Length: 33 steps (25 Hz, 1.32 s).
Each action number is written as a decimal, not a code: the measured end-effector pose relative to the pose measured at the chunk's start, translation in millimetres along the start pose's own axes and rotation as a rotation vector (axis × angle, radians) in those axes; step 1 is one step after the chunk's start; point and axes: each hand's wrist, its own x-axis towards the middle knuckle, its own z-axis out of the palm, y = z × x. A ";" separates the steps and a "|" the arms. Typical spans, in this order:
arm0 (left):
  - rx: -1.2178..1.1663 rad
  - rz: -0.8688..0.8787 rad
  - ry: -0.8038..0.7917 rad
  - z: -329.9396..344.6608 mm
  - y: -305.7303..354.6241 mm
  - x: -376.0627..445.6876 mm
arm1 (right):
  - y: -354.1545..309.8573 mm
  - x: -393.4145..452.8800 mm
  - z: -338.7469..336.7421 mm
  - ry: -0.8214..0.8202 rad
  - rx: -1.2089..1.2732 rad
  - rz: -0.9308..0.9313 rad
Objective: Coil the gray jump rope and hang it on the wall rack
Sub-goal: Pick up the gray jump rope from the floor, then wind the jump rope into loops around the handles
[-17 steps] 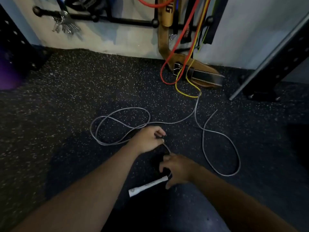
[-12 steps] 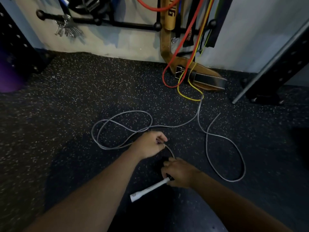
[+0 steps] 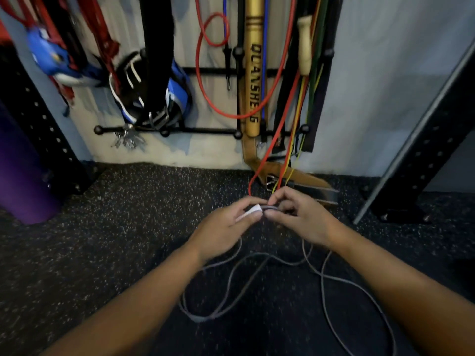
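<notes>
Left hand (image 3: 226, 224) gripped the white handle (image 3: 250, 211), its long axis running low-left to upper-right, tip aimed at the right hand (image 3: 295, 217). Right hand pinched the gray jump rope (image 3: 270, 207) just beside the handle end. Rope was thin and gray, hanging below both hands in loose, overlapping loops (image 3: 231, 286) on the floor (image 3: 115, 227), dark speckled rubber. Behind, a black wall rack (image 3: 200, 130) on a pale wall held belts, red bands and a gold tube (image 3: 253, 73).

The left hand (image 3: 226, 224) hides most of the white handle (image 3: 253, 210); the gray rope (image 3: 331, 286) runs off the bottom edge.
</notes>
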 end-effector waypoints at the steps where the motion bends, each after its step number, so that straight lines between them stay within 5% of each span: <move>1: -0.032 0.034 0.020 -16.1 13.0 10.3 | -7.6 3.2 -12.4 0.044 0.057 0.012; 7: -0.613 0.067 0.284 -50.1 84.4 51.0 | -61.5 14.8 -24.7 0.168 0.388 0.032; 11: -1.141 0.107 0.573 -65.6 122.3 73.5 | -79.6 16.6 -14.1 0.161 0.358 0.052; 15: -1.256 0.076 0.704 -68.1 145.9 75.3 | -102.9 25.0 -9.8 0.139 0.311 -0.029; 21: -0.804 -0.053 0.624 -102.8 127.7 69.8 | -134.2 33.6 -54.0 0.173 0.326 -0.090; 24: -0.131 0.027 0.621 -127.4 134.1 59.2 | -151.2 33.6 -79.2 0.148 0.090 -0.135; 27: 0.456 0.309 0.246 -135.9 188.3 51.6 | -168.9 30.8 -108.3 0.032 -0.167 -0.192; 29: 0.644 0.256 -0.066 -127.0 223.5 59.2 | -178.7 27.6 -126.3 0.017 -0.235 -0.226; 33: 0.694 0.268 -0.163 -121.3 247.3 77.7 | -183.4 17.8 -142.2 0.058 -0.243 -0.237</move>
